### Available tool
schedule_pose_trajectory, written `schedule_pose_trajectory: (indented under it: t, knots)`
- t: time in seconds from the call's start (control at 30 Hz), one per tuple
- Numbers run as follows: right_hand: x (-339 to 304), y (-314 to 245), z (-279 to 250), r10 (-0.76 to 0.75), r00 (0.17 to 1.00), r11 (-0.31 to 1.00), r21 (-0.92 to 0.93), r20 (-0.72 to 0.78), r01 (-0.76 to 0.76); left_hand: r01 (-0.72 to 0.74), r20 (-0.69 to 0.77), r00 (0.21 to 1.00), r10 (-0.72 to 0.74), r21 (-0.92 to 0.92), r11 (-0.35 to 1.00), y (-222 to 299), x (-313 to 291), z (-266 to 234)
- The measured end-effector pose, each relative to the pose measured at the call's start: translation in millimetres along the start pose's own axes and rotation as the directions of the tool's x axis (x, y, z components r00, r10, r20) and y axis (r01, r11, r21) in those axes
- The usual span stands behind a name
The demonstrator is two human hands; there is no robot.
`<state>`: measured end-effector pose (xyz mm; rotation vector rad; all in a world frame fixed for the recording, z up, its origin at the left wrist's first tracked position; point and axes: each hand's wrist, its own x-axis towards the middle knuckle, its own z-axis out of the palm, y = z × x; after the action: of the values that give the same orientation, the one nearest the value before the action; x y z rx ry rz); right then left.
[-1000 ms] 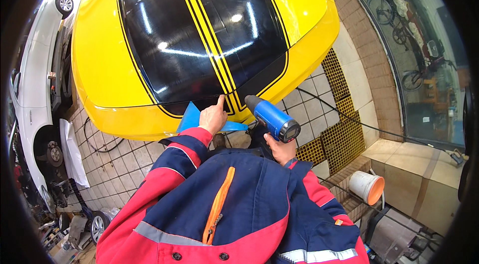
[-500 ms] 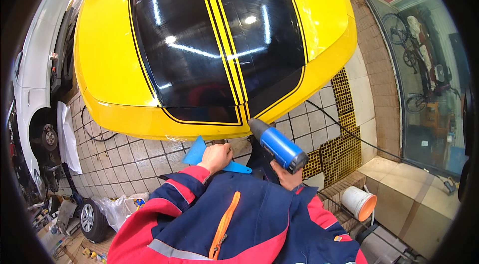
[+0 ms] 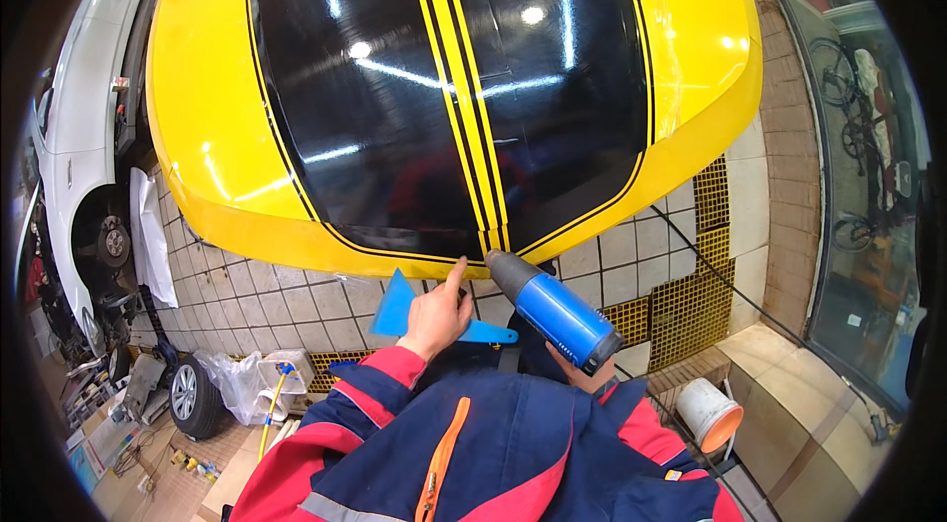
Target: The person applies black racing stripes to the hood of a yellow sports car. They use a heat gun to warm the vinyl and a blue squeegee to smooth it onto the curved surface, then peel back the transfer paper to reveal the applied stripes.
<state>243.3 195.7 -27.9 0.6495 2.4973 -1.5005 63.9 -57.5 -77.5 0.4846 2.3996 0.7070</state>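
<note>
In front of me is a yellow car hood [image 3: 237,238] with a glossy black panel [image 3: 355,108] and thin black-edged stripes down its middle. My left hand [image 3: 435,319] grips a light-blue squeegee [image 3: 397,305], its blade out to the left and its handle to the right. The index finger points up at the hood's front edge, by the lower end of the stripes. My right hand [image 3: 580,370], partly hidden, is closed around a blue heat gun [image 3: 560,310]. The dark nozzle sits at the hood's edge beside that fingertip; whether it touches cannot be told.
On the left stand a white car [image 3: 89,117] with an open wheel arch, a loose wheel [image 3: 194,397] and plastic sheeting. A cable [image 3: 755,310] runs across the tiled floor and yellow grating [image 3: 691,300]. A white bucket [image 3: 703,406] lies at right, below a glass door [image 3: 863,177].
My left index finger has stretched out toward the stripes at the hood's edge. The heat gun has stayed close to the edge, and the view has come nearer to the hood.
</note>
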Motion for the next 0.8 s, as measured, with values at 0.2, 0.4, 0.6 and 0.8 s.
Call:
schedule_pose_trajectory:
  t: [0.2,0.4,0.6,0.8]
  knots:
    - [5.3,-1.3,-2.8,-0.029,0.999,0.998,-0.059,0.031,0.031,-0.065,-0.077,0.995,0.070,0.060,0.996,9.4,24.8,-8.4]
    - [-6.2,-8.9,0.0,-0.052,0.996,0.998,-0.029,-0.078,0.050,-0.070,-0.005,0.997,0.072,0.165,0.984,1.6,39.1,-5.2]
    - [-12.6,-28.9,24.8,0.039,0.973,0.987,0.158,-0.229,-0.002,-0.137,-0.071,0.985,0.159,0.251,0.958,-9.6,52.9,2.4]
    - [-11.4,-46.2,42.5,0.157,0.967,0.922,0.380,-0.203,-0.070,-0.175,-0.094,0.975,0.199,0.218,0.960,-25.0,49.2,2.7]
